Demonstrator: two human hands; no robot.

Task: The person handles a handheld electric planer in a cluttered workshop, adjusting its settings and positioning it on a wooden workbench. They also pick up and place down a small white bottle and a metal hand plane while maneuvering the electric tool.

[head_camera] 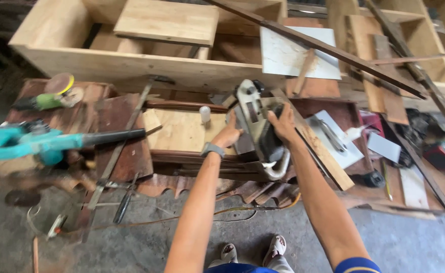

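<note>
Two hands on one grey power sander (259, 126) in the middle, right hand (284, 123) gripping its top, left hand (228, 135) flat against its left side, one teal blower (40, 144) far left, one small white bottle (205, 114) just left, one white sheet (290, 53) far behind

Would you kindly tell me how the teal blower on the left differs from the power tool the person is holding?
The teal blower lies untouched on the bench, while both hands, left hand and right hand, are on the belt sander. The blower is teal with a long black nozzle; the sander is grey and black, stubbier, with a looped rear handle. The blower lies roughly sideways; the sander points away from the person. Both are handheld power tools.
</note>
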